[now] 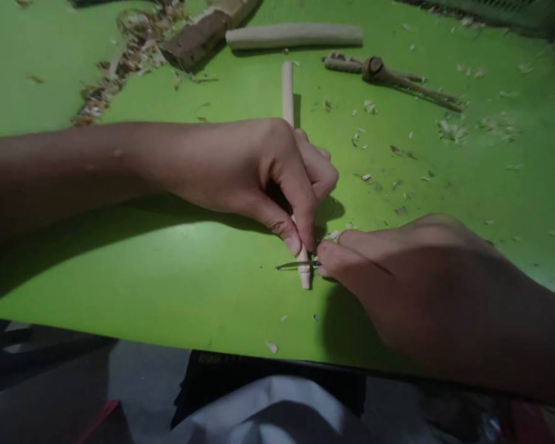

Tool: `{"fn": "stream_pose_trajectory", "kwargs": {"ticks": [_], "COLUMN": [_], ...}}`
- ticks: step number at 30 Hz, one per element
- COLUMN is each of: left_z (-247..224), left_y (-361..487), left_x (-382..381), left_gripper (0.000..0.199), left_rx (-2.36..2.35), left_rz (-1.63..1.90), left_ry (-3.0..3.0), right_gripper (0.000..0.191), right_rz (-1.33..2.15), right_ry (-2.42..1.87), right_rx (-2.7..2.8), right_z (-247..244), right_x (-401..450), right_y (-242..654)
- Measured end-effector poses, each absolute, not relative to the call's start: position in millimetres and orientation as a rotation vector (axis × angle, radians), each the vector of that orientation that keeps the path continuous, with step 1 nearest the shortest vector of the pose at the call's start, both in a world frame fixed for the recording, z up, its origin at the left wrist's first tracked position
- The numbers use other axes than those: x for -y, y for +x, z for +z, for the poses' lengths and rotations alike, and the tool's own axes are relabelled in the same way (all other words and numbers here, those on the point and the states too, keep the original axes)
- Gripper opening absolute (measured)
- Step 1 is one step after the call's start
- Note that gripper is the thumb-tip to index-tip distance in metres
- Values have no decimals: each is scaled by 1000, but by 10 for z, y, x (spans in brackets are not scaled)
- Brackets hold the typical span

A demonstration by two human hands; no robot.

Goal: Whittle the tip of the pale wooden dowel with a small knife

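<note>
A slim, peeled wooden stick (287, 92) lies on the green tabletop, pointing toward me. My left hand (277, 172) pinches it between thumb and forefinger, close to its near end. That end is carved with a notch and a narrowed tip (305, 280). My right hand (411, 277) is closed around a small knife, whose handle is hidden in the fingers. The thin dark blade (289, 266) lies across the stick at the notch, just below my left fingertips.
A thicker peeled stick (296, 36), a bark-covered branch piece (198, 37) and a knotted twig (374, 69) lie farther back. Curled shavings (102, 92) are heaped at the back left, and small chips are scattered on the right. The green table (166, 296) ends close to my lap.
</note>
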State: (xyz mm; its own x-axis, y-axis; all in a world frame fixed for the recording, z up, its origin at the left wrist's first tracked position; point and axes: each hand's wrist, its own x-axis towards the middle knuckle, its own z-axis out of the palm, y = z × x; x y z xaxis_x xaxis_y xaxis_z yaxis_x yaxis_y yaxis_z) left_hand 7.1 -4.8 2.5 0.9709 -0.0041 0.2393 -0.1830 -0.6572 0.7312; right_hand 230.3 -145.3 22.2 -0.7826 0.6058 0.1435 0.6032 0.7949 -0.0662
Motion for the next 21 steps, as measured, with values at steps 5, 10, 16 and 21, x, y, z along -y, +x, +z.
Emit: {"fn": "stream_pose_trajectory", "kwargs": {"ticks": [5, 10, 16, 21], "left_z": [27, 59, 58, 47], "left_y": [99, 117, 116, 114], "left_x": [63, 77, 90, 95], "left_gripper": [14, 13, 9, 15], "left_rx": [130, 91, 43, -17], "left_rz": [291, 231, 251, 239], "left_ry": [2278, 2271, 2261, 2223], "right_gripper": [30, 34, 32, 33], "right_rz": [433, 572, 261, 96], "right_ry": [-1051, -925, -923, -870], "right_rx": [2808, 2656, 2668, 2803], "right_z": [254, 212, 191, 142], "right_x": [1371, 1345, 1326, 1349], "right_y": [2354, 2399, 2463, 2455]}}
